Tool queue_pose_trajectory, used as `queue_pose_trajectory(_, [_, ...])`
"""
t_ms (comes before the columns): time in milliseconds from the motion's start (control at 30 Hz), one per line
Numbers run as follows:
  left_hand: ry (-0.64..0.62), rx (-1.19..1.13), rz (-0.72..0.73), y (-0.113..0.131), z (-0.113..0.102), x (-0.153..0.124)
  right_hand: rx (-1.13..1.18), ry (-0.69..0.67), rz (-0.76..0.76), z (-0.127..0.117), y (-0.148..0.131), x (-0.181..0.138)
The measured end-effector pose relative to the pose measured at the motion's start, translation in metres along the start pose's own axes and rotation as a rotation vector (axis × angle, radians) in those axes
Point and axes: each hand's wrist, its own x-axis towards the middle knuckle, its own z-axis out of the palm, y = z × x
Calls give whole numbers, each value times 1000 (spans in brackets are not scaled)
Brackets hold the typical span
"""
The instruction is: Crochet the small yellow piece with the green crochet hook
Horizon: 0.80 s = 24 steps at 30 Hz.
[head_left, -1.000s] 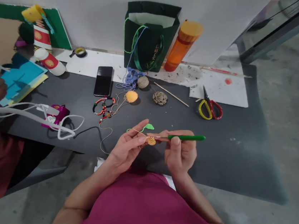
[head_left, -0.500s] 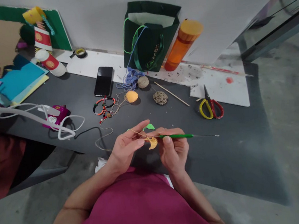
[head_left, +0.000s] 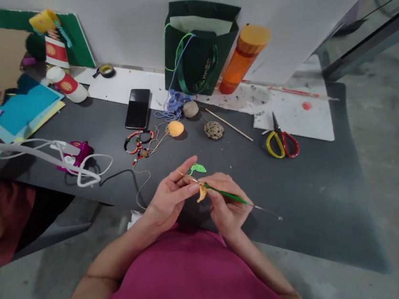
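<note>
My left hand (head_left: 170,196) pinches a small orange crochet piece (head_left: 201,193) between thumb and fingers, its forefinger stretched out with tan yarn (head_left: 142,187) running over it. My right hand (head_left: 225,203) is closed round a green-handled crochet hook (head_left: 232,197), whose near tip meets the orange piece and whose far metal end points down to the right. A small green crochet leaf (head_left: 198,169) lies on the dark mat (head_left: 298,196) just beyond my fingers. The yarn trails left and back toward an orange ball (head_left: 175,128).
On the mat lie a black phone (head_left: 138,108), bead bracelets (head_left: 138,142), a tan yarn rosette (head_left: 213,130), a wooden stick (head_left: 229,125) and yellow-red scissors (head_left: 281,142). A green bag (head_left: 199,53) and orange bottle (head_left: 243,60) stand at the wall. Another person sits at left by white cables (head_left: 60,158).
My right hand has swung the hook from lying level to slanting down to the right, and has drawn closer to my left hand. The orange piece now hangs lower between both hands.
</note>
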Motion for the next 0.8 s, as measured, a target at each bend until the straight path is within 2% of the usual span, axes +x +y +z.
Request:
queue_pose_trajectory(100, [-16, -22, -18, 2, 0, -1, 103, 67, 144, 0, 0, -5])
queue_pose_trajectory(267, [-50, -40, -3, 3, -2, 0, 45, 143, 277, -9, 0, -10])
queue_pose_trajectory(433, [-68, -33, -12, 1, -5, 1, 31, 107, 361, -12, -4, -6])
queue_pose_trajectory(700, [-156, -4, -8, -1, -5, 0, 313, 63, 475, -8, -2, 3])
queue_pose_trajectory(800, [-126, 47, 27, -3, -5, -1, 356, 72, 454, -3, 4, -3])
